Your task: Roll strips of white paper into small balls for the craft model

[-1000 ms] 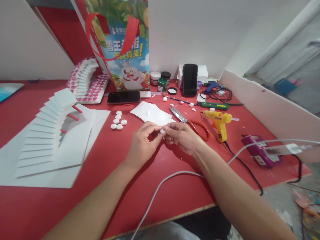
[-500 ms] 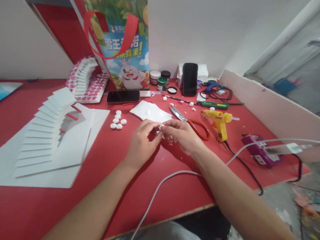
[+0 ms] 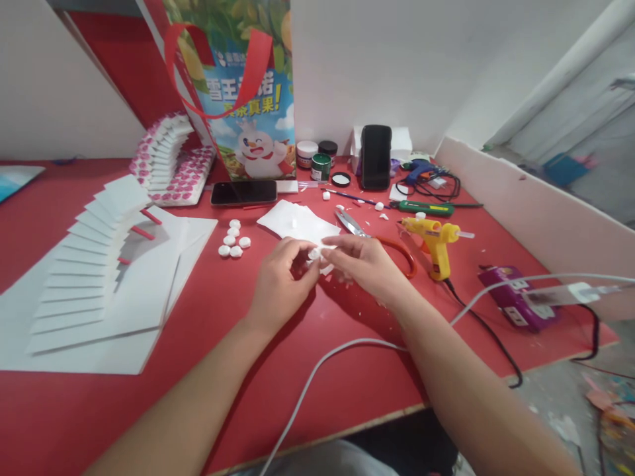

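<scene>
Between my left thumb and forefinger sits a small white disc [image 3: 313, 253], held over the red table. My left hand [image 3: 284, 277] is closed in a pinch on it. From the other side my right hand [image 3: 364, 266] meets the disc's edge with closed thumb and forefinger. Several similar white discs [image 3: 236, 241] lie in a group left of my hands. Just beyond my fingertips is a stack of white sheets [image 3: 297, 220]. Scissors with orange handles [image 3: 397, 252] lie partly behind my right hand.
At right are a yellow glue gun [image 3: 436, 244], a green-handled tool [image 3: 425, 209] and a purple box [image 3: 518, 297]. A white cable [image 3: 347, 344] crosses in front. Fanned white pieces [image 3: 79, 264] lie left; phones [image 3: 244, 192], paint jars [image 3: 321, 166] and a bag [image 3: 258, 125] stand behind.
My right hand's fingertips have shifted slightly about the white disc, whose face now shows more. The left hand stays nearly in place. Small white bits show on the table below my right hand.
</scene>
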`<state>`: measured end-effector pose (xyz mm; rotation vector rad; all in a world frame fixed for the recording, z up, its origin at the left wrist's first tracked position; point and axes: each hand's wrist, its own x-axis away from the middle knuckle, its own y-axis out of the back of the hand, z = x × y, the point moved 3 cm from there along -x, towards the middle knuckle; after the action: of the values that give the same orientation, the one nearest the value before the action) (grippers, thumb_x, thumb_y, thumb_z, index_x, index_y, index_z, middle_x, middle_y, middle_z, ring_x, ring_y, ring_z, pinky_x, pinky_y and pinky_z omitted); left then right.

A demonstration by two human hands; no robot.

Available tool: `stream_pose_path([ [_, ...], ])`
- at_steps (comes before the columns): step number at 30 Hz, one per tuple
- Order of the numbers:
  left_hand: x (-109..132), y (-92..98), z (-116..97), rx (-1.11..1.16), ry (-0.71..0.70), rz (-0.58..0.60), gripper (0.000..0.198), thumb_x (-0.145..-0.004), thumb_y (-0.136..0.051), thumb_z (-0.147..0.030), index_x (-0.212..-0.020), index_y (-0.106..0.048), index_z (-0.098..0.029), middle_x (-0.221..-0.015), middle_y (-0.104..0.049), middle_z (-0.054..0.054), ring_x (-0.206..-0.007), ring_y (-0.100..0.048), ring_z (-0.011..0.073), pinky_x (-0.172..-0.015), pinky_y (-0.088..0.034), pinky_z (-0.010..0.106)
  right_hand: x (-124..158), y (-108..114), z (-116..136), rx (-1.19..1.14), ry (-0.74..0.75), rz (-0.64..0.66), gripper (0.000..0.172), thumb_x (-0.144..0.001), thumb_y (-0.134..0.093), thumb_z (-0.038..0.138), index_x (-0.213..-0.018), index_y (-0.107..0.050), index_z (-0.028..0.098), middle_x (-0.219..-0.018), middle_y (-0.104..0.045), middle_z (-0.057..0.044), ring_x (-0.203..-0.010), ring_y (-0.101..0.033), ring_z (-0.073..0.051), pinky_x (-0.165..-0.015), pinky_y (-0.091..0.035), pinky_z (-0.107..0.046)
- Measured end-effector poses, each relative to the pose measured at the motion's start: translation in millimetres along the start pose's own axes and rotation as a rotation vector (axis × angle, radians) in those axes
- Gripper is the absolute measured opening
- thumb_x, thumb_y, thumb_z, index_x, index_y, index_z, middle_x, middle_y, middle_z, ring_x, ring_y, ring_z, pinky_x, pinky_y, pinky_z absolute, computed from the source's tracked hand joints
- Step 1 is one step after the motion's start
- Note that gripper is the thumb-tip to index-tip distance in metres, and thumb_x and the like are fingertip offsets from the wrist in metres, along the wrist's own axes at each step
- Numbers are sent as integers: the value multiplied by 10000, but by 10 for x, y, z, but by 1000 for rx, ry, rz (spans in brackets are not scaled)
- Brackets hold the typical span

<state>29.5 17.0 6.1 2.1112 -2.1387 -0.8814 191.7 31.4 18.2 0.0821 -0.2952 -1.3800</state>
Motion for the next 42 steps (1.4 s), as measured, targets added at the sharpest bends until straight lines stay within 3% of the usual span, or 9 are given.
stream_pose_path([
  [3,-34,17,103,330,259,-21,138,-824,-705,-222,-946,-672,-168,-822,-657,13,-693,-592,126,-677,-497,254,34,257,80,522,153,-325,251,-886,-601,320,-1042,-691,144,-799,-726,-70,-670,-632,-181,-653,-453,-298],
  [5,-57,12,162,612,409,-4,191,-799,-739,-237,-964,-678,-162,-819,-678,13,-654,-594,112,-624,-504,241,66,393,120,898,85,-444,187,-891,-579,256,-990,-690,143,-889,-732,-115,-801,-664,-242,-707,-438,-326],
  [11,-109,25,227,1036,596,12,275,-689,-810,-100,-953,-744,-134,-906,-759,56,-696,-666,78,-657,-539,164,167,453,160,1394,-214,-219,253,-955,-516,265,-1107,-622,91,-1115,-665,-214,-1070,-639,-335,-787,-443,-348],
  [18,-91,26,223,1184,708,34,221,-711,-815,-111,-931,-787,-113,-906,-779,82,-777,-731,115,-740,-594,162,132,338,108,1450,-225,-151,336,-940,-510,299,-1183,-560,72,-1164,-607,-242,-1135,-612,-372,-835,-461,-372],
  [24,-103,31,255,1217,716,-5,194,-671,-872,-105,-842,-783,-122,-842,-768,64,-757,-739,122,-692,-591,139,56,347,132,1350,-381,-81,345,-920,-497,271,-1201,-541,75,-1052,-688,-237,-1032,-682,-356,-731,-444,-344],
  [28,-109,34,248,1265,672,46,273,-680,-885,-149,-928,-783,-97,-845,-743,61,-677,-684,83,-599,-557,123,96,406,136,1289,-380,-149,337,-933,-495,331,-1193,-577,134,-1049,-715,-203,-993,-691,-351,-661,-394,-327],
  [33,-113,40,258,1254,692,20,233,-699,-853,-93,-920,-781,-110,-879,-738,52,-711,-683,70,-649,-564,116,101,458,75,1045,-24,-258,432,-877,-541,256,-1300,-529,170,-882,-702,-96,-780,-654,-262,-615,-365,-300],
  [37,-119,47,254,1212,713,-5,255,-680,-838,-39,-905,-776,-141,-884,-745,35,-739,-699,70,-695,-570,115,139,395,126,687,313,-250,390,-853,-641,355,-1192,-539,191,-849,-653,-27,-684,-566,-172,-639,-411,-270],
  [42,-128,41,238,1203,698,-27,229,-666,-839,-51,-858,-763,-151,-824,-748,25,-730,-695,88,-708,-571,155,231,180,230,748,460,-166,440,-851,-686,520,-1114,-578,184,-926,-644,-61,-750,-573,-179,-684,-414,-279],
])
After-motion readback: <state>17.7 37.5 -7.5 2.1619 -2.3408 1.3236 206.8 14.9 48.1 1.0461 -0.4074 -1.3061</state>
